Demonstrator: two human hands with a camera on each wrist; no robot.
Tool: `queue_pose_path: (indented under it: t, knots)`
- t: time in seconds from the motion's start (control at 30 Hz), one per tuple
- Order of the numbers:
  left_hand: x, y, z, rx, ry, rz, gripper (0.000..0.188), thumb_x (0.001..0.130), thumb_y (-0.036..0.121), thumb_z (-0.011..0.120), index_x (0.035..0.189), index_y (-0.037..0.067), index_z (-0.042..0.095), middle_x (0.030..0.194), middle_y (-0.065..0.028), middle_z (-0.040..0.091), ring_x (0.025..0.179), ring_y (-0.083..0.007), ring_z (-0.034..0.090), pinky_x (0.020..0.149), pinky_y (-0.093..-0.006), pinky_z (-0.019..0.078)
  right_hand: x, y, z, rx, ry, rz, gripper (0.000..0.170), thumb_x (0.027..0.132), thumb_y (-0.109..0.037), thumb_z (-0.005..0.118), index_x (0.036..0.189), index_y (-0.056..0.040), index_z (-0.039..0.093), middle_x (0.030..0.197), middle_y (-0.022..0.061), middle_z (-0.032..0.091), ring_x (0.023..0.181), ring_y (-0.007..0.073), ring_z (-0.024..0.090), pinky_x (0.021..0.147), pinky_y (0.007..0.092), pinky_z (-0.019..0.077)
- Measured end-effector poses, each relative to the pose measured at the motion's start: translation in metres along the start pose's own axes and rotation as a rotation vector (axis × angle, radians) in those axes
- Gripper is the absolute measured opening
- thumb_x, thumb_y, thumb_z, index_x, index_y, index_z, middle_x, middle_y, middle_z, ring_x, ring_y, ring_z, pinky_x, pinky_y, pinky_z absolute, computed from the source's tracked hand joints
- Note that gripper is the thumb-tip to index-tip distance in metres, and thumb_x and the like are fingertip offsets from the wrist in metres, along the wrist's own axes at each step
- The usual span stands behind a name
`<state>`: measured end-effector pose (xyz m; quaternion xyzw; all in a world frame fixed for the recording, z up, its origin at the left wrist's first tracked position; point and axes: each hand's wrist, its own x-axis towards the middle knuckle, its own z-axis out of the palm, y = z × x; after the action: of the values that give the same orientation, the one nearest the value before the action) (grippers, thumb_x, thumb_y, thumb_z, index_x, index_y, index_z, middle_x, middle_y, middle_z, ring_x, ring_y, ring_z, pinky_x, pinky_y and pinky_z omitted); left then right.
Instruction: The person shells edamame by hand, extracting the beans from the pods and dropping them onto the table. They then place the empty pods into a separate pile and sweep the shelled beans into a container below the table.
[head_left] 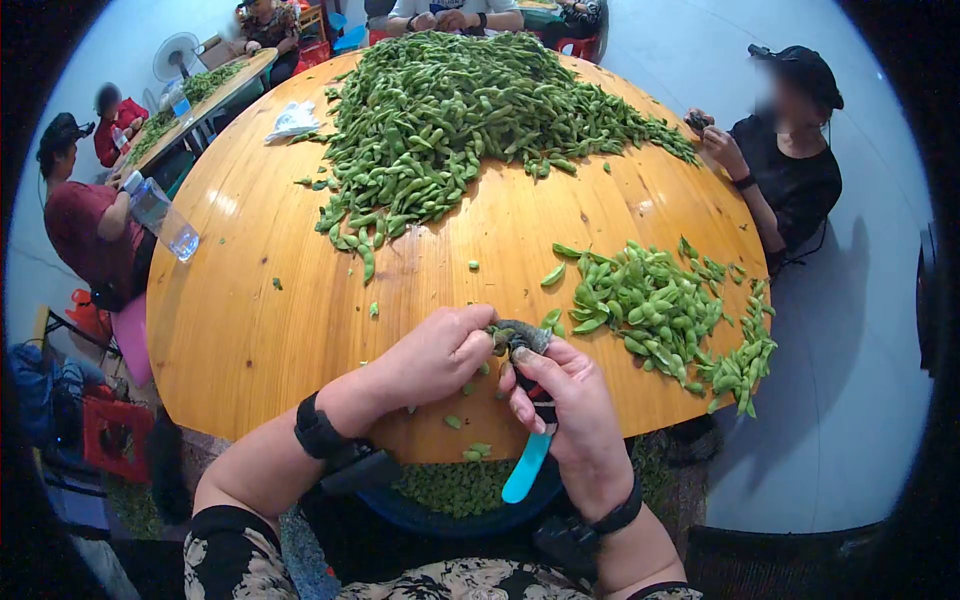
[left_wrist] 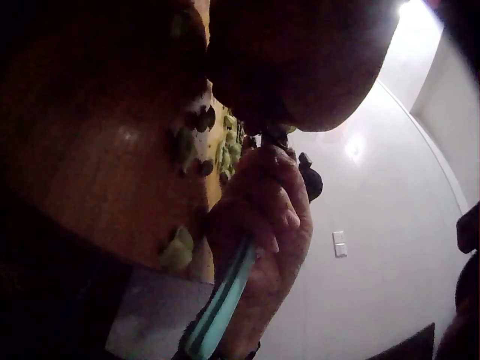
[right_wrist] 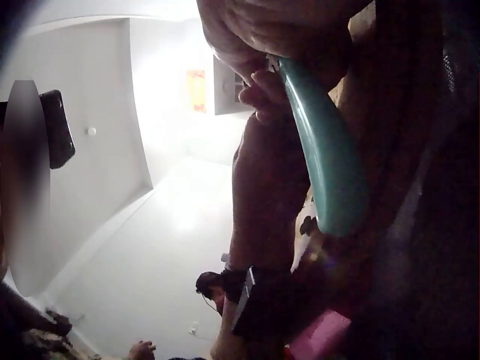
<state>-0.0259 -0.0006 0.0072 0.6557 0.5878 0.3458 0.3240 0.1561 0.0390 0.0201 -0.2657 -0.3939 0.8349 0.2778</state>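
At the near side of the table, both hands meet over a crumpled dark grey, cloth-like piece (head_left: 522, 336). My left hand (head_left: 440, 350), its fingers curled, grips the left end of it. The thumb and fingers of my right hand (head_left: 580, 410) pinch its other end. A tool with a turquoise handle (head_left: 527, 470) sits in the right hand, its handle pointing down toward me; its working end is hidden. In the left wrist view the handle (left_wrist: 225, 300) sticks out below the right hand (left_wrist: 262, 217). The right wrist view shows the handle (right_wrist: 326, 165) close up.
A large heap of green soybean pods (head_left: 440, 120) covers the far table (head_left: 250, 330). A smaller pod pile (head_left: 650, 300) lies at right. Below the near edge stands a tub (head_left: 455, 490) of green beans. A water bottle (head_left: 165, 215) is at left; a person (head_left: 800, 150) sits at right.
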Motion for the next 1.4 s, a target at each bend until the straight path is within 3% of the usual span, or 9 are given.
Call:
queue_pose_path:
  t: [0.3,0.43,0.63,0.8,0.87,1.0,1.2,1.37,1.4]
  knots:
    - [0.000,0.003,-0.005,-0.312,-0.039,0.000,0.027,0.087,0.014,0.037,0.092,-0.003,0.057,0.070,-0.0029,0.050,0.067,-0.0164,0.049,0.064,-0.0312,0.0438,0.006,-0.003,-0.010,0.118,-0.010,0.027,0.013,0.092,-0.009,0.052,0.100,-0.0021,0.059,0.072,0.0054,0.062,0.047,0.0071,0.052,0.036,0.0183,0.0363]
    - [0.000,0.004,-0.012,-0.232,0.023,-0.068,0.026,0.087,0.015,0.039,0.085,-0.004,0.057,0.068,-0.0120,0.056,0.065,-0.0237,0.056,0.062,-0.0356,0.0452,0.007,-0.011,-0.018,-0.029,0.161,-0.118,0.011,0.091,-0.009,0.052,0.098,-0.0030,0.059,0.070,0.0045,0.061,0.045,0.0069,0.051,0.035,0.0187,0.0360]
    - [-0.018,0.024,-0.010,0.587,0.040,-0.004,0.021,0.083,0.014,0.051,0.096,0.002,0.063,0.093,-0.0175,0.059,0.088,-0.0329,0.058,0.079,-0.0396,0.0476,0.001,-0.051,-0.067,-0.232,0.283,-0.161,0.009,0.091,-0.011,0.051,0.087,-0.0048,0.056,0.064,0.0006,0.054,0.043,0.0052,0.046,0.034,0.0192,0.0335]
    - [-0.037,0.021,-0.034,0.787,0.242,0.059,0.021,0.079,0.008,0.053,0.096,0.004,0.064,0.099,-0.0141,0.056,0.098,-0.0320,0.052,0.084,-0.0405,0.0461,-0.005,-0.052,-0.079,-0.321,0.271,-0.086,0.009,0.092,-0.011,0.049,0.088,-0.0046,0.053,0.066,0.0007,0.053,0.043,0.0057,0.045,0.034,0.0199,0.0327]
    - [-0.036,0.007,-0.058,0.952,0.308,-0.114,0.023,0.076,0.003,0.054,0.097,0.005,0.064,0.102,-0.0123,0.056,0.104,-0.0319,0.051,0.085,-0.0403,0.0466,-0.005,-0.050,-0.078,-0.294,0.254,-0.087,0.009,0.092,-0.011,0.049,0.088,-0.0044,0.054,0.066,0.0009,0.054,0.043,0.0057,0.045,0.034,0.0197,0.0326]
    - [-0.022,-0.038,-0.094,1.002,0.332,-0.106,0.026,0.072,0.000,0.055,0.096,0.005,0.063,0.103,-0.0117,0.056,0.103,-0.0313,0.053,0.083,-0.0411,0.0472,-0.008,-0.050,-0.068,-0.275,0.216,-0.108,0.010,0.092,-0.010,0.048,0.094,-0.0030,0.056,0.067,0.0010,0.054,0.043,0.0056,0.045,0.034,0.0192,0.0325]
    - [-0.012,-0.022,-0.082,0.862,0.307,-0.003,0.018,0.077,-0.003,0.055,0.092,0.003,0.062,0.090,-0.0123,0.059,0.076,-0.0286,0.062,0.069,-0.0387,0.0511,-0.013,-0.049,-0.037,-0.510,0.105,-0.102,0.024,0.092,-0.009,0.049,0.114,-0.0005,0.056,0.073,0.0017,0.058,0.047,0.0036,0.047,0.041,0.0177,0.0370]
    - [-0.007,0.018,-0.019,-0.105,0.219,-0.048,0.009,0.090,0.004,0.054,0.096,-0.001,0.060,0.074,-0.0041,0.060,0.062,-0.0090,0.058,0.056,-0.0231,0.0474,-0.005,-0.041,-0.005,-0.473,-0.022,-0.043,0.018,0.092,-0.009,0.050,0.104,0.0004,0.058,0.069,-0.0008,0.056,0.048,0.0041,0.050,0.042,0.0196,0.0389]
    - [-0.006,0.021,-0.011,-0.100,0.216,-0.006,0.020,0.091,0.003,0.052,0.109,-0.001,0.059,0.079,-0.0021,0.061,0.063,-0.0072,0.056,0.057,-0.0219,0.0469,-0.003,-0.040,-0.003,-0.494,-0.037,-0.026,0.014,0.092,-0.010,0.050,0.098,0.0001,0.058,0.066,-0.0019,0.055,0.048,0.0034,0.050,0.042,0.0191,0.0385]
